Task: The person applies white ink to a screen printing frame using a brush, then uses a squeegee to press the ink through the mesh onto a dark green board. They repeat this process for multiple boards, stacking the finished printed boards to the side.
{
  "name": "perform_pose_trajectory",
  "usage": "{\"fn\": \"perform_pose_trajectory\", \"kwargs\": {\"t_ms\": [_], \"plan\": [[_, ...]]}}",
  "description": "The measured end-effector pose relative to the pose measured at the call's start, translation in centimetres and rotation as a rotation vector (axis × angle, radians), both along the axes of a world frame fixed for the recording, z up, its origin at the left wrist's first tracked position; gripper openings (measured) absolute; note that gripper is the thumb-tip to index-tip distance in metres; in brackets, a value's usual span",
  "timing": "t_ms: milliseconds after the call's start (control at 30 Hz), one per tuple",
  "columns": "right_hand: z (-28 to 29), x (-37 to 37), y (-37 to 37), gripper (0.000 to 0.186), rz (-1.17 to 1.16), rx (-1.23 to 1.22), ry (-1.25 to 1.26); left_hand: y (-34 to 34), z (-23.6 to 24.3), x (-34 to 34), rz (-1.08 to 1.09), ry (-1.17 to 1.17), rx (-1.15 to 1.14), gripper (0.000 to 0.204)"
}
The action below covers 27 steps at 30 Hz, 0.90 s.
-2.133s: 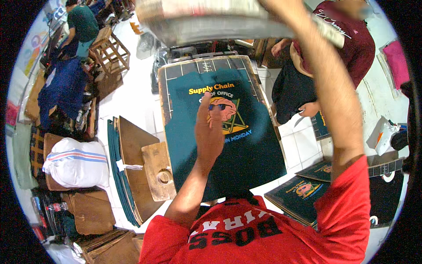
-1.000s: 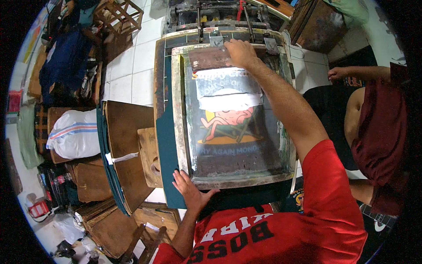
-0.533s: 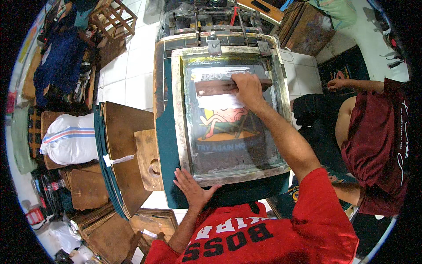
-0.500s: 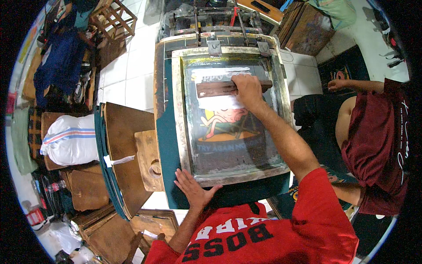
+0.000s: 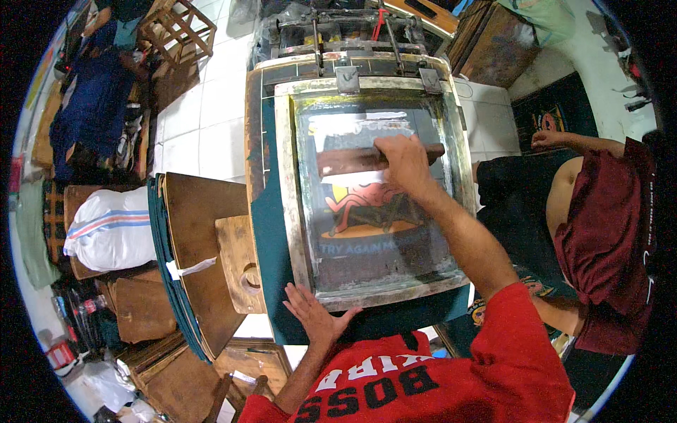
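A screen-printing frame lies down over dark teal fabric on a board, held at its top by metal clamps. My right hand grips a wooden squeegee across the upper middle of the mesh. White ink shows along the squeegee, and a coloured cartoon figure with lettering shows through the screen below it. My left hand is spread, fingers apart, at the frame's lower left corner, resting by it on the fabric; it holds nothing.
Another person in maroon is close on my right. At left are leaning boards with teal cloth, a white striped sack and a wooden stool. Printed teal fabric lies behind the co-worker's hand; tiled floor shows beyond.
The screen, raised about two seconds ago, is now down over the fabric. My right hand has drawn the squeegee from the top edge toward the middle. My left hand stays at the lower corner.
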State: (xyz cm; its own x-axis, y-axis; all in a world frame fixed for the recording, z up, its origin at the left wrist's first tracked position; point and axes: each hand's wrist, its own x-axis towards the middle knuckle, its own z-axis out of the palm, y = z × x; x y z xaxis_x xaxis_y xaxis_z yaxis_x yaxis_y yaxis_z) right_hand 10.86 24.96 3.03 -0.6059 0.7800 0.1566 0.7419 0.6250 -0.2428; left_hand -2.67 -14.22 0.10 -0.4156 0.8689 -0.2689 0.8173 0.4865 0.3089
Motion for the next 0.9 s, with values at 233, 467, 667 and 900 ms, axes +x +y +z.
{"fn": "perform_pose_trajectory", "kwargs": {"t_ms": [233,467,667,900], "plan": [[0.9,-3.6,10.4,0.047,-0.003,-0.049,-0.085,0.0,0.0,0.2,-0.002,0.019,-0.02,0.158],[-0.5,-2.1,1.6,0.031,-0.068,0.206,-0.094,-0.1,0.0,0.0,0.002,0.0,-0.03,0.162],[-0.1,-2.6,5.1,0.036,-0.022,0.23,0.021,0.0,0.0,0.1,-0.004,0.016,-0.043,0.165],[-0.6,-3.6,7.0,0.042,-0.04,0.233,0.03,0.0,0.0,0.1,-0.014,0.016,0.001,0.16]]}}
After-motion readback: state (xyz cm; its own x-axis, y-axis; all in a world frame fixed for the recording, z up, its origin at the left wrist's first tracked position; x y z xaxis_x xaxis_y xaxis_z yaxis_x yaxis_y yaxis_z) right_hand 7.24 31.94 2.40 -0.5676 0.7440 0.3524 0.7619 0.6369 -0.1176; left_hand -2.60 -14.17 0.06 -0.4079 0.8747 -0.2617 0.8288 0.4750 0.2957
